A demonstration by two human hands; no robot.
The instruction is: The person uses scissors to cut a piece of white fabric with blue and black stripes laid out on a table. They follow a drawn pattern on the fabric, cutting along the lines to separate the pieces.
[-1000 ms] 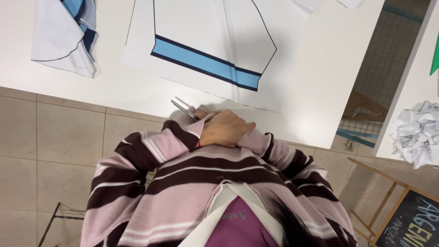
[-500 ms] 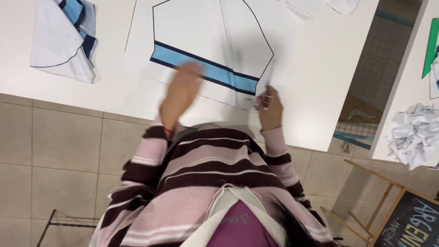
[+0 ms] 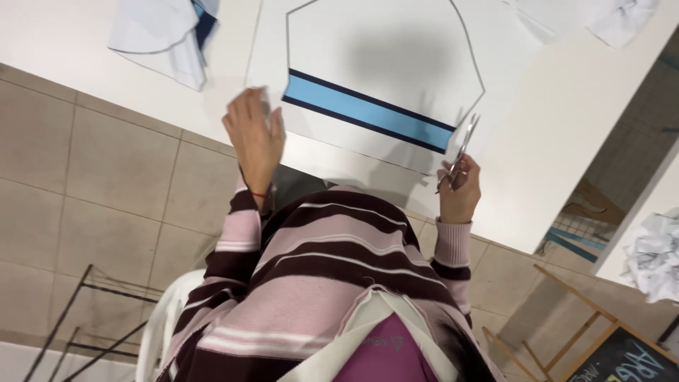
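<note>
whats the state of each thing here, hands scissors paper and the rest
left hand: raised, fingers on the near edge of the big sheet
right hand: closed around the scissors' handles
scissors: held, blades pointing up over the sheet; open or closed unclear
big sheet: flat on the white table, outlined, blue band across
folded paper: lying curled at the far left
crumpled paper: balled up

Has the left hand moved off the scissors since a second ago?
Yes. The left hand has left the chest and gone out to the near left edge of the printed sheet; the right hand alone holds the scissors.
</note>
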